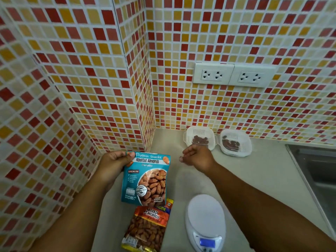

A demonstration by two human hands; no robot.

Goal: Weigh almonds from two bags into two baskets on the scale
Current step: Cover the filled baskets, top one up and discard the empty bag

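Nearest me: orange almond bag (147, 228) flat on the counter (169, 142), white scale (205, 222) beside it. Left hand (112, 160) pinches the blue almond bag (145, 179); right hand (197, 157) hovers loosely curled, holding nothing. Behind it, two white baskets (236, 142) hold almonds.

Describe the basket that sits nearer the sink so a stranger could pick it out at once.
Start at the twin wall sockets and drop to the counter below, where two white slotted baskets stand by the tiled wall. Take the right basket, nearer the steel sink. It holds almonds like its neighbour, the left basket, but tilts more.
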